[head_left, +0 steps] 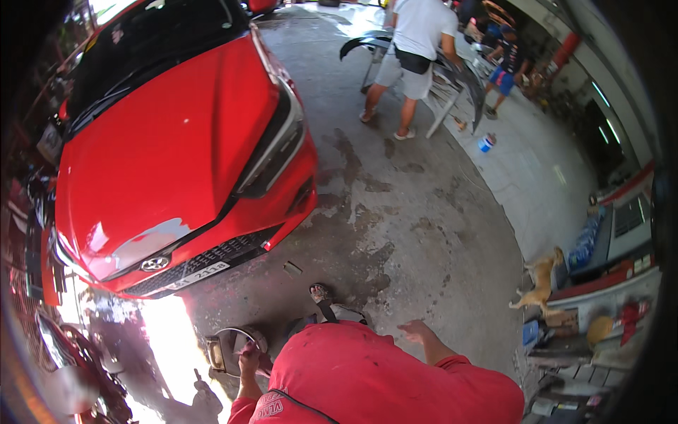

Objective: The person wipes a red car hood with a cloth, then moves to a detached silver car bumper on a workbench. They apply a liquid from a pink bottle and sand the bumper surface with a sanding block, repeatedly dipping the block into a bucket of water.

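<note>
My left hand [248, 357] is low in the view, over the near side of a round bucket [230, 332]. Its fingers look curled; what they hold, if anything, I cannot make out. Out to the right, my right hand [419, 331] hangs above the concrete floor, fingers stretched and nothing in them. Ahead and to the left stands a red car [162, 141], its front toward me. A dull grey patch [152, 239] shows on the front edge of its hood.
A small flat piece [292, 268] lies on the floor before me. Farther off, a person in a white shirt [424, 32] bends over a dark bumper [462, 81] on a stand. A blue-and-white pail [486, 143] stands near them. At right a tan dog [542, 283] stands beside shelves.
</note>
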Tool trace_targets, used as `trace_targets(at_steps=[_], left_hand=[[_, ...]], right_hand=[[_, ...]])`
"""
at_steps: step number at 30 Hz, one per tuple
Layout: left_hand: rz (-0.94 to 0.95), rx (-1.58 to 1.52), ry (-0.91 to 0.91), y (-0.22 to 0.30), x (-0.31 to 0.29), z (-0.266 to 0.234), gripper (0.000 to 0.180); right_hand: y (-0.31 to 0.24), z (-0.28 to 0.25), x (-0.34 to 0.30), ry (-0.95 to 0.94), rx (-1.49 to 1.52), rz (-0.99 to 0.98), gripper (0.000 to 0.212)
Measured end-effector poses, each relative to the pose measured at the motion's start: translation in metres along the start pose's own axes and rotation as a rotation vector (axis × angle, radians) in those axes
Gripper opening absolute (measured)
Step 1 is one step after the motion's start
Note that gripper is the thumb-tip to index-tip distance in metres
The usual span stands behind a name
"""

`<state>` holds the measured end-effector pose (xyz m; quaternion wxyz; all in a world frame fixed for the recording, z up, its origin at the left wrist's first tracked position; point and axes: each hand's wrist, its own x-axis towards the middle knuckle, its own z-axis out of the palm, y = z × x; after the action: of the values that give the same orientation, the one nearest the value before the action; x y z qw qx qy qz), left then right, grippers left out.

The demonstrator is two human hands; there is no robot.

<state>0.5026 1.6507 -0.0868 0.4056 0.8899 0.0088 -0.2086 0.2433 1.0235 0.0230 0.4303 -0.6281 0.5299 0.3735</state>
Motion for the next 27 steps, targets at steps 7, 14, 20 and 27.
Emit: trace_targets(at_steps=[7, 14, 20, 27], left_hand=[[-0.326, 0.156, -0.253, -0.048, -0.090, -0.007, 0.060], [-0.338, 0.271, -0.068, -0.046, -0.114, -0.040, 0.079], [-0.426, 0.080, 0.251, -0.006, -0.129, -0.086, 0.068], [-0.477, 0.328, 0.412, -0.135, -0.114, -0.086, 0.097]], right_hand=[[-0.044, 0.068, -0.091, 0.101, 0.275, -0.515, 0.071], [0.111, 0.124, -0.122, -0.036, 0.072, -0.231, 0.068], [0.204, 0.122, -0.168, -0.095, 0.175, 0.066, 0.065], [0.096, 0.082, -0.186, 0.113, 0.075, -0.105, 0.067]])
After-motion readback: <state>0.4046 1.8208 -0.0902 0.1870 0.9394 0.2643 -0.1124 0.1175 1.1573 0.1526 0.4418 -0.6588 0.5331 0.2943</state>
